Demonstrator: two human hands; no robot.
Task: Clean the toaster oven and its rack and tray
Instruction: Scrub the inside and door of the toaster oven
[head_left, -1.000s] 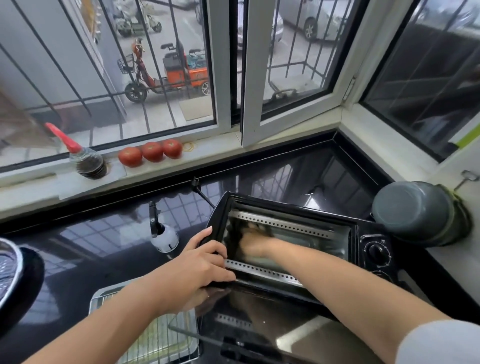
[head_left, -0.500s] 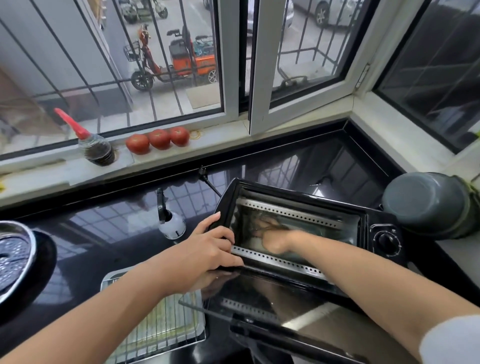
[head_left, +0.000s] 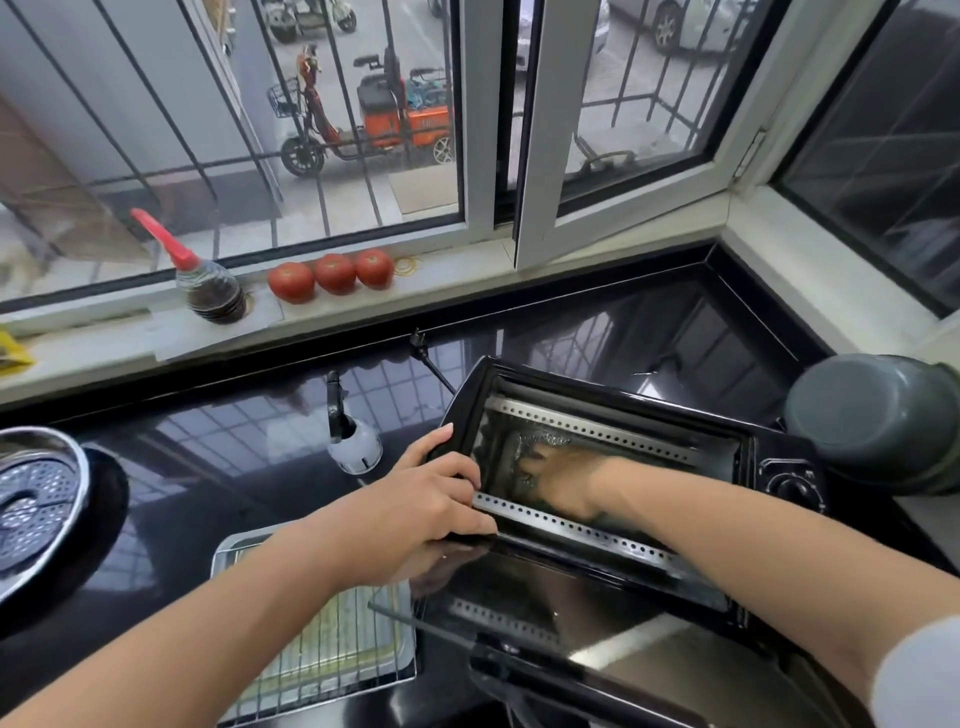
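A person's right hand (head_left: 558, 480) reaches deep inside a black toaster oven (head_left: 613, 467) on a glossy dark tabletop (head_left: 234, 467), palm pressed toward the back of the cavity; whether it holds a cloth cannot be told in the dim interior. The left hand (head_left: 421, 501) grips the oven's left front frame, fingers curled narrowly round the edge and thumb on the outer side. The oven's glass door (head_left: 545, 618) hangs open flat, below both forearms. Just under the left forearm, a wire rack (head_left: 322, 654) lies on a metal tray (head_left: 228, 551), both touching the tabletop beside the door. Beyond the left hand stands a small spray bottle (head_left: 353, 441) with a black trigger. To the right of the right arm, a dark grey pot (head_left: 872, 415) rests on its side beside the oven's control knobs (head_left: 789, 486). Far beyond the hands, 3 tomatoes (head_left: 332, 275) and a red-capped sauce bottle (head_left: 208, 286) line the window sill (head_left: 104, 343). At far left, a round steel strainer (head_left: 31, 509) shows at the edge.
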